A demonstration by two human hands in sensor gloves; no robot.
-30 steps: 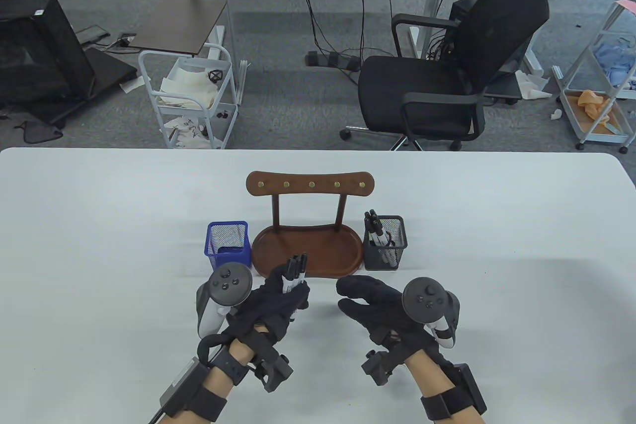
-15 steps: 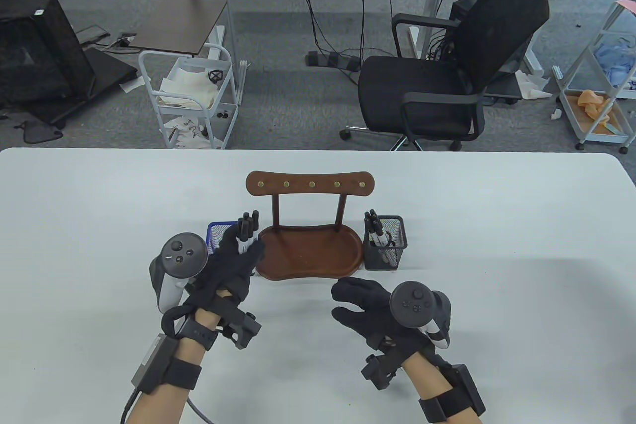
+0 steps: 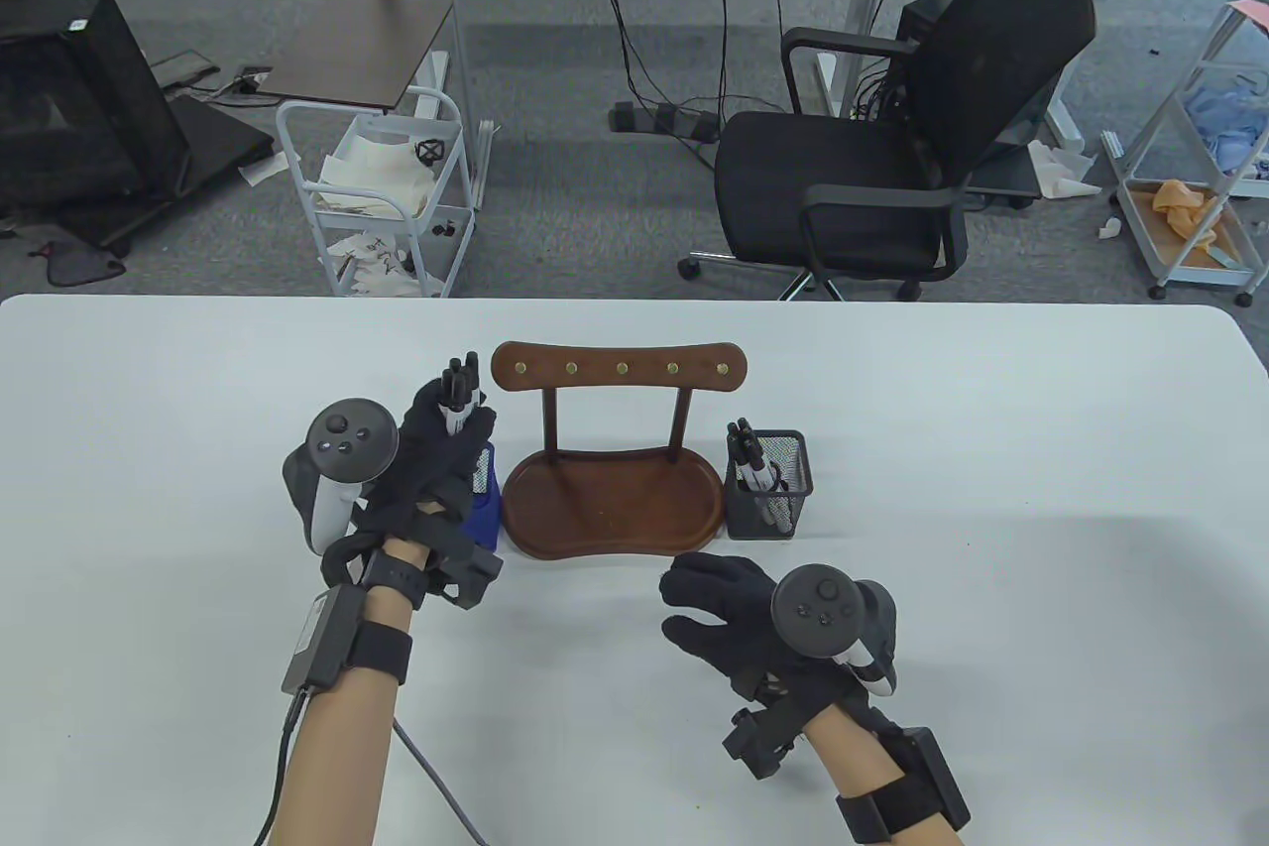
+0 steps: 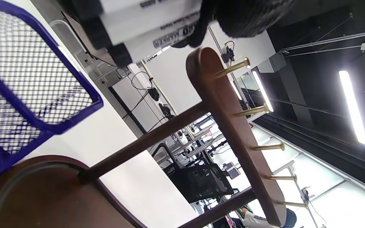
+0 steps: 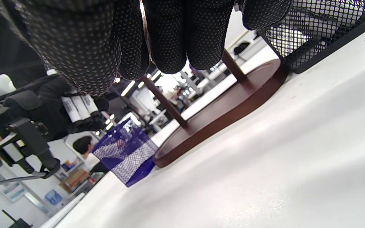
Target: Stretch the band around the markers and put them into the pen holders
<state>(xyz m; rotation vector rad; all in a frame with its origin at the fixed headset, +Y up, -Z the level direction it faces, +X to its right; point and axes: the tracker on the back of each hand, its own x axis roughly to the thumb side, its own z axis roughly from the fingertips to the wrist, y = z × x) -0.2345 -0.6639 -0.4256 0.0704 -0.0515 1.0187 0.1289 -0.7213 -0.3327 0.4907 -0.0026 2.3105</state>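
Nearest the table's front edge, the right hand (image 3: 729,613) in its dotted black knit glove is held just above the smooth white table (image 3: 991,489), fingers loosely curved and nothing gripped. Farther back on the left, a bundle of markers (image 3: 458,395), white-barrelled with black caps, is gripped upright in the curled fingers of the left hand (image 3: 436,454) and poised directly over the blue pen holder (image 3: 484,499), a square cup of fine wire mesh; the number of markers in the bundle cannot be told, and no band can be made out. Between the two holders, an oval dark-wood tray (image 3: 612,509) is seen, from which two slim posts rise to a rounded wooden rail (image 3: 620,368) studded with five brass pegs. To the right, a black mesh pen holder (image 3: 768,487) is filled with several more black-capped markers (image 3: 749,459).
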